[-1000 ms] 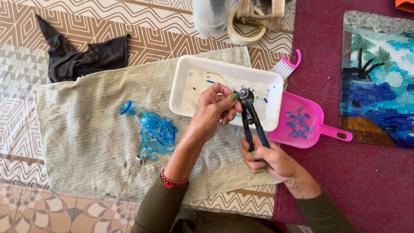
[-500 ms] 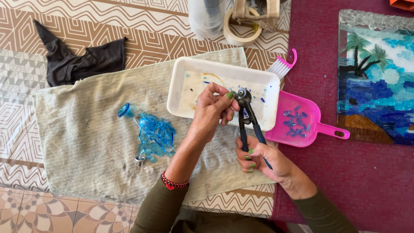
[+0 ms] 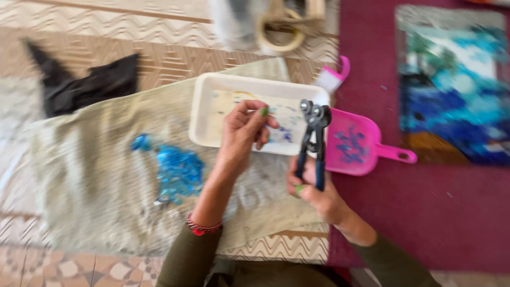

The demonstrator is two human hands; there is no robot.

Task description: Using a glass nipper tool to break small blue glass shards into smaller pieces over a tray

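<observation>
L hand [image 3: 245, 134] has pulled back from the blue-handled wheeled nippers [image 3: 313, 143] w/ metal head; half a sec ago its fingers met the wheels, now there's a gap. L fingers [image 3: 261, 114] pressed together, maybe pinching a tiny piece, too blurred to tell, over the white rectangular foam tray [image 3: 204, 114]. R hand [image 3: 311, 188] wraps the handles, nippers upright betw. tray & pink plastic dustpan [image 3: 356, 146]. That reads as a cut just finished. Blue glass shard pile [image 3: 178, 170] lies on the beige woven cloth [image 3: 90, 180].
</observation>
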